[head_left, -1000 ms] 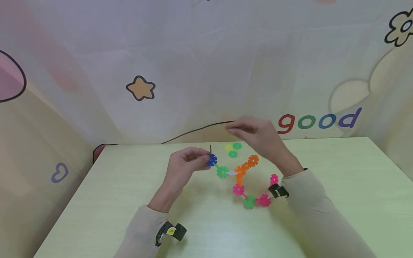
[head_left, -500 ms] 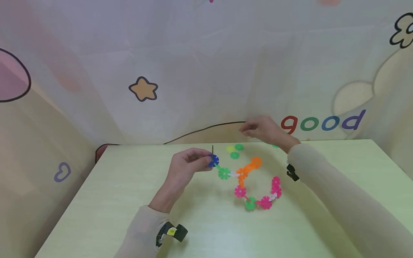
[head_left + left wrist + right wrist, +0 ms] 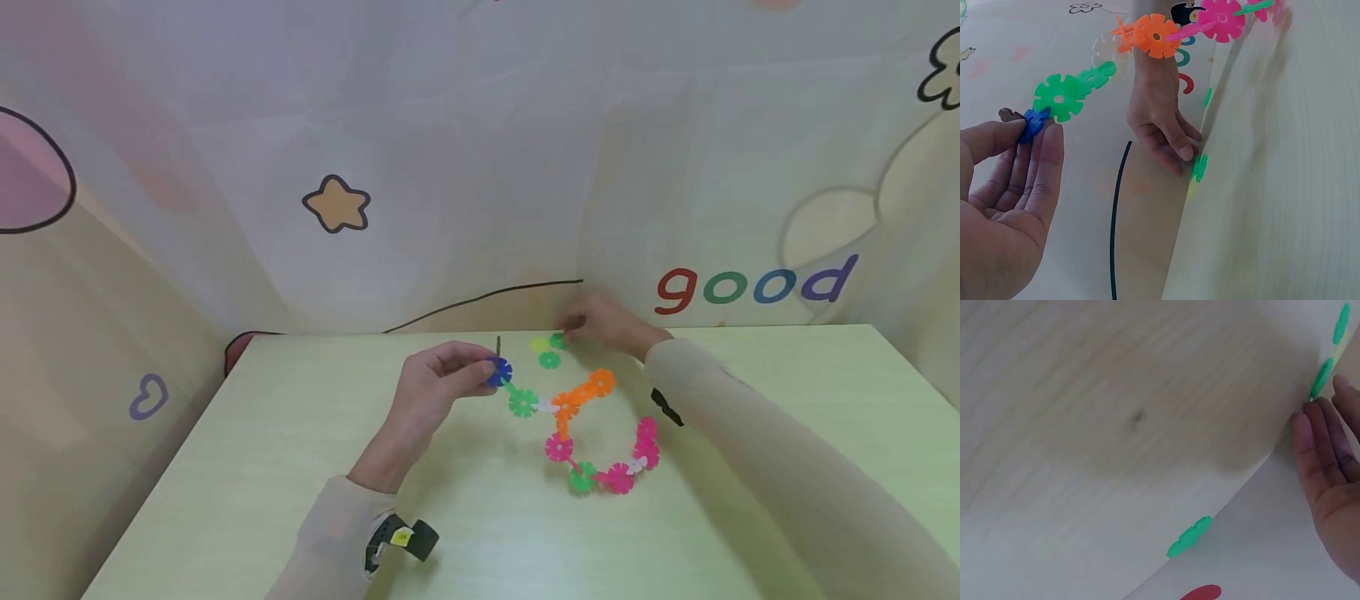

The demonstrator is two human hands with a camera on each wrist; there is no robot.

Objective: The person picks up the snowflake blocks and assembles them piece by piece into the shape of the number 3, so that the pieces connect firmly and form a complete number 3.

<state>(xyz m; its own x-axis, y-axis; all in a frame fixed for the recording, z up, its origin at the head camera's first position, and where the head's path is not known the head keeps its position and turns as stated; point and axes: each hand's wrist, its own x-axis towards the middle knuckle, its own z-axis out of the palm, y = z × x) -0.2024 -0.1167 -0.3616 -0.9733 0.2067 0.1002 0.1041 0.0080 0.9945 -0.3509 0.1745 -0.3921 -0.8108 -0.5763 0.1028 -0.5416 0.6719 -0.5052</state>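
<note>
Lowered from in front of the backdrop (image 3: 465, 167), the right hand (image 3: 603, 321) has come down to the back edge of the table (image 3: 247, 467), its fingertips now at a green disc (image 3: 557, 341). Half a second ago it hung higher, apart from that disc. Its fingers are loosely extended; whether they touch the disc, I cannot tell. The sleeve shifted too: a far disc (image 3: 1189, 536), also green, that showed beside it is now covered in the head view, though the right wrist view shows it at the edge. A second ago the wrist hid part of the pink end (image 3: 647, 446); now that end shows.

As before, the left hand (image 3: 442, 375) pinches the blue disc (image 3: 500, 372) between thumb and fingers, a brown disc (image 3: 1011, 115) joined to it. From there the chain (image 3: 565, 406) runs right through green, clear and orange, curving round to pink. A yellow disc (image 3: 539, 344) and a near disc (image 3: 550, 360), green, have stayed by the back edge.

Coloured letters on the backdrop read "good" (image 3: 757, 287). The left wrist strap (image 3: 378, 542) bears a yellow label (image 3: 401, 536), too small to read.
</note>
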